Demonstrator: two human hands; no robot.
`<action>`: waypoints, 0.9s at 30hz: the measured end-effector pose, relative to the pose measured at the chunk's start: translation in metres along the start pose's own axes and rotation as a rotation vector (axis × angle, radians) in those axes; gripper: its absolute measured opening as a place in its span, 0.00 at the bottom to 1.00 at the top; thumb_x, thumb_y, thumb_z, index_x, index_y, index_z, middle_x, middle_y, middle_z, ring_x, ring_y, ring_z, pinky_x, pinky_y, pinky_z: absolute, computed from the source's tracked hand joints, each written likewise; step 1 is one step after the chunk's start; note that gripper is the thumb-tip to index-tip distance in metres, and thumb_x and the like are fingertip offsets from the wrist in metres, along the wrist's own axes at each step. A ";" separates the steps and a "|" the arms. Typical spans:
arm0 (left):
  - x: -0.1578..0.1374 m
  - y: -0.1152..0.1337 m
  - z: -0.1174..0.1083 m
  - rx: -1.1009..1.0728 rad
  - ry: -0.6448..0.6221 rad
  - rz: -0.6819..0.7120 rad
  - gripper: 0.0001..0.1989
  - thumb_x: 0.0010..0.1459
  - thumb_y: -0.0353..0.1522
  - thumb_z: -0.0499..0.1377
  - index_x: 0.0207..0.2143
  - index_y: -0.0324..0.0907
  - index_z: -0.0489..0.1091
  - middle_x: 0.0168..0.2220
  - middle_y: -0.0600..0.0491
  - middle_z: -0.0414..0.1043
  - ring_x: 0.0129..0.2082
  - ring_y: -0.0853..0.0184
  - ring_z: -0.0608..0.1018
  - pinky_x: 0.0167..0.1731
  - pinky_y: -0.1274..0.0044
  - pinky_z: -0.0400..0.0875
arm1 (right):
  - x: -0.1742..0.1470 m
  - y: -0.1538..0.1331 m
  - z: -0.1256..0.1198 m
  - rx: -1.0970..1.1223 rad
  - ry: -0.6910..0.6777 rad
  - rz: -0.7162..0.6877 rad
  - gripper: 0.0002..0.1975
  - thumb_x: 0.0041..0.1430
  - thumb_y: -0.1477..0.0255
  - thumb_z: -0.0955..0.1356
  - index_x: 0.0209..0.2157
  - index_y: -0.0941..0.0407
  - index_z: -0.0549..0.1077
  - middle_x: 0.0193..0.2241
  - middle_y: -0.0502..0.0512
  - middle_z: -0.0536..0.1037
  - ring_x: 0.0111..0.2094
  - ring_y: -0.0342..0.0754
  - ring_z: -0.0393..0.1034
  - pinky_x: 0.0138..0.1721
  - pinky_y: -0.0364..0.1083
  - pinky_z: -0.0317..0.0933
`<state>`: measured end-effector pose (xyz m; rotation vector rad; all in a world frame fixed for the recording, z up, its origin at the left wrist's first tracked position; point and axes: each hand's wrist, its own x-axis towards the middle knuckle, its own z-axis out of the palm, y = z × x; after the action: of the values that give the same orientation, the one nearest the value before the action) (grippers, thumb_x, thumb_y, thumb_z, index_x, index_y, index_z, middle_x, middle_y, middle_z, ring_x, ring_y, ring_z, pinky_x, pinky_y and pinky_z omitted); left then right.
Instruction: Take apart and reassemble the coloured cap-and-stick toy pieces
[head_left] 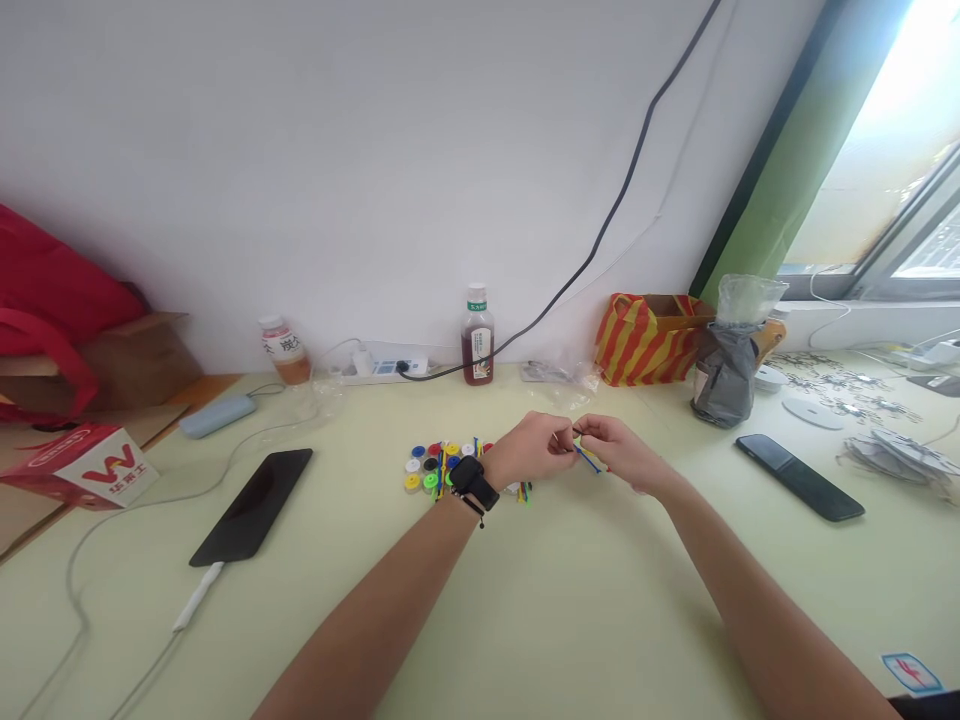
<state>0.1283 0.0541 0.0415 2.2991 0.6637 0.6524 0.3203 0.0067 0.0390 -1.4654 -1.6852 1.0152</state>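
Note:
My left hand (529, 447), with a black watch (474, 484) on its wrist, is closed in a pinch in front of me. My right hand (619, 452) is pinched too, its fingertips almost meeting those of the left. A thin blue stick (589, 460) shows slanting down between them, and something dark and thin runs from fingertip to fingertip. How the pieces join is hidden by my fingers. Left of my hands, partly behind my left wrist, lie small round plastic pieces (413, 482) in several colours and a bunch of thin coloured sticks (441, 470).
A bottle of dark drink (478, 345) and a power strip (386, 365) stand by the wall. One phone (253, 506) lies left on a cable, another phone (799, 477) right. A striped bag (637, 340) sits back right; a red-and-white box (79, 465) is far left.

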 end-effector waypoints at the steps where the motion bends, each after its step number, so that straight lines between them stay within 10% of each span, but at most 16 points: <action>1: -0.001 -0.001 0.001 0.030 -0.017 -0.002 0.07 0.56 0.33 0.63 0.28 0.41 0.69 0.28 0.55 0.75 0.28 0.69 0.75 0.30 0.78 0.68 | 0.001 0.002 -0.001 -0.062 0.027 0.008 0.11 0.55 0.68 0.62 0.36 0.54 0.73 0.32 0.50 0.76 0.25 0.42 0.62 0.23 0.41 0.53; 9: -0.003 0.002 0.009 0.315 -0.161 0.051 0.05 0.56 0.32 0.65 0.36 0.46 0.79 0.37 0.53 0.80 0.45 0.60 0.77 0.42 0.74 0.69 | 0.009 0.031 -0.008 -0.577 0.163 -0.015 0.13 0.58 0.69 0.66 0.43 0.52 0.76 0.32 0.54 0.82 0.33 0.50 0.74 0.31 0.44 0.59; 19: -0.002 -0.015 0.000 0.440 -0.105 0.059 0.11 0.57 0.35 0.64 0.43 0.44 0.78 0.45 0.50 0.79 0.49 0.57 0.74 0.49 0.70 0.68 | -0.014 0.048 -0.084 -0.613 -0.138 0.129 0.18 0.48 0.53 0.74 0.30 0.53 0.79 0.32 0.56 0.81 0.31 0.51 0.73 0.29 0.45 0.61; 27: -0.008 -0.019 -0.022 0.422 -0.197 -0.098 0.24 0.51 0.39 0.69 0.51 0.45 0.76 0.49 0.48 0.77 0.50 0.55 0.76 0.46 0.71 0.70 | -0.013 0.060 -0.089 -0.532 -0.194 0.232 0.12 0.45 0.60 0.75 0.28 0.54 0.77 0.27 0.54 0.79 0.28 0.49 0.71 0.25 0.44 0.58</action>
<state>0.1037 0.0716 0.0405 2.6495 0.8785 0.2492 0.4272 0.0085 0.0279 -1.9911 -2.0685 0.8864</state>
